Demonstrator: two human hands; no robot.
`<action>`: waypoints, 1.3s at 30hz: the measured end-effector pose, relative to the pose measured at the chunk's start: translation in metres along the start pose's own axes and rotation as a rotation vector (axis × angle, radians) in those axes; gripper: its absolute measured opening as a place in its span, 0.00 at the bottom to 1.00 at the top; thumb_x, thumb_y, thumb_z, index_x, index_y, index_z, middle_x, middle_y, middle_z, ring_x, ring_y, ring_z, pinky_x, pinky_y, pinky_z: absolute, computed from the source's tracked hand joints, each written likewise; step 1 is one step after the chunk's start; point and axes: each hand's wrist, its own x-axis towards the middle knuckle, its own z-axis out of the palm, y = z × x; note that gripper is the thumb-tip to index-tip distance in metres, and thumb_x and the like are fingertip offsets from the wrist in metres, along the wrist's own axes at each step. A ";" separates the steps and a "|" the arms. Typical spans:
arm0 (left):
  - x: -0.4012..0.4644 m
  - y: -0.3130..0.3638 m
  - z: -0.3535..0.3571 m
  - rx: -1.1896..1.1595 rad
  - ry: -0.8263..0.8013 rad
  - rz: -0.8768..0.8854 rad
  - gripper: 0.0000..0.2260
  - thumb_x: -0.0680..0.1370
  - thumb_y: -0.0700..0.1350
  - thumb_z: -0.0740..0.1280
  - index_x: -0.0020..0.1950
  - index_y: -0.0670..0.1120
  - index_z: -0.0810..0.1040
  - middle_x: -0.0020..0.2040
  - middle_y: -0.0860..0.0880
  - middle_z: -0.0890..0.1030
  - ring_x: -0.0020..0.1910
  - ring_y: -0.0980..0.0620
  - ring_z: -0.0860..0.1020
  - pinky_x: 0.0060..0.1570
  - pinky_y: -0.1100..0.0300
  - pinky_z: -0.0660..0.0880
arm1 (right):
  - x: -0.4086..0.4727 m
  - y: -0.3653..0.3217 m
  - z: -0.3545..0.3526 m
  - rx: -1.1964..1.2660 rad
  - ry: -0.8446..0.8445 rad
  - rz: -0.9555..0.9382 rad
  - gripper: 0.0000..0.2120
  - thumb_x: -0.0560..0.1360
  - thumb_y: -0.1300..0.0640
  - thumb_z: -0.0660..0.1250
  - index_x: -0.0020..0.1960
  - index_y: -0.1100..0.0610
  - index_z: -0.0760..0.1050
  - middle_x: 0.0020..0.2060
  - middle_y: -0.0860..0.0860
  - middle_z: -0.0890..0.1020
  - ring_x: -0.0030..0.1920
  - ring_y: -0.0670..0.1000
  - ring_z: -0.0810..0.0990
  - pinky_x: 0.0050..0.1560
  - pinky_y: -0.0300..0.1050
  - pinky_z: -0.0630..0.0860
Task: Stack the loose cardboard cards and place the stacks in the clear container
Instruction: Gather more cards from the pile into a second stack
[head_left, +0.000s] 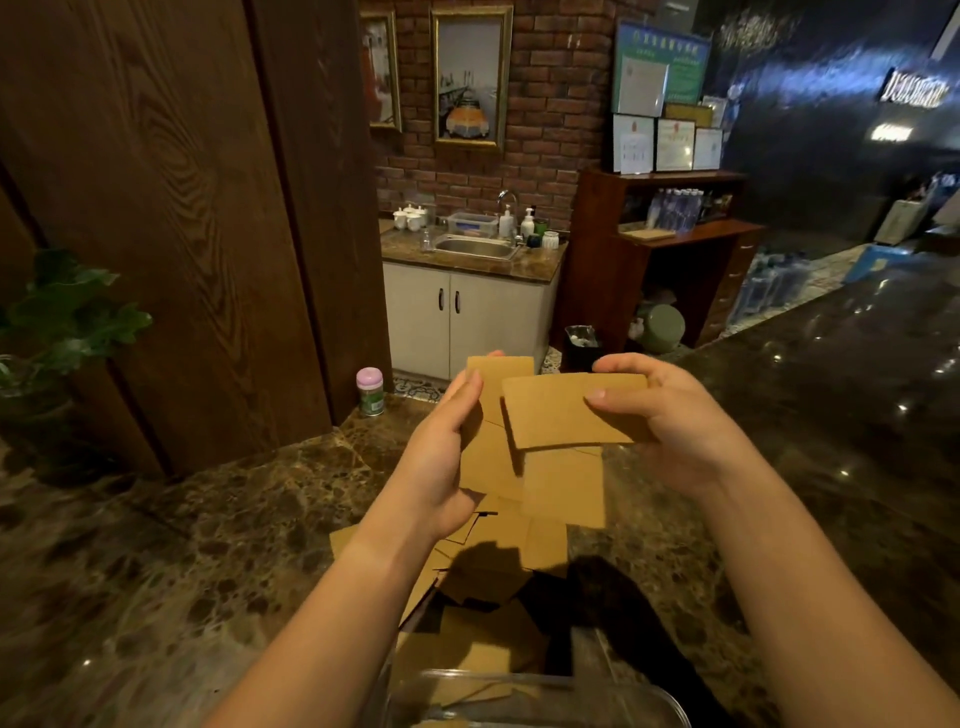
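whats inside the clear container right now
Through the clear plastic container's rim a few loose brown cardboard cards show, lying flat and unstacked. Its bottom part is cut off by the frame edge.

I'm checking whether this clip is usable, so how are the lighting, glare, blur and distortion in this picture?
Head view: dim, warm lighting; small glare spots on the polished counter; the hands cast a dark shadow on the loose cards; wide-angle bending tilts the wooden panels at the edges; the far right wall is smeared; the left hand and right hand stay fairly sharp.
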 end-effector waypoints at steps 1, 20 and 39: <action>0.000 -0.002 0.001 0.011 -0.020 0.008 0.17 0.79 0.51 0.64 0.68 0.55 0.75 0.54 0.46 0.84 0.49 0.47 0.83 0.47 0.49 0.80 | -0.001 0.001 0.003 0.012 0.015 0.013 0.12 0.74 0.68 0.70 0.54 0.56 0.77 0.46 0.55 0.82 0.39 0.49 0.83 0.34 0.39 0.80; 0.008 -0.018 0.004 -0.097 0.155 0.067 0.17 0.77 0.34 0.60 0.58 0.50 0.79 0.48 0.46 0.85 0.45 0.47 0.83 0.42 0.53 0.78 | -0.005 0.046 0.027 0.162 0.270 0.104 0.12 0.74 0.57 0.74 0.52 0.63 0.79 0.43 0.59 0.85 0.38 0.53 0.84 0.32 0.46 0.79; 0.008 -0.019 -0.016 -0.187 0.090 -0.208 0.20 0.73 0.53 0.69 0.65 0.53 0.79 0.55 0.42 0.84 0.49 0.41 0.82 0.49 0.45 0.77 | 0.007 0.076 0.024 -0.535 0.016 -0.650 0.22 0.70 0.71 0.73 0.42 0.41 0.84 0.60 0.35 0.80 0.73 0.41 0.61 0.68 0.31 0.59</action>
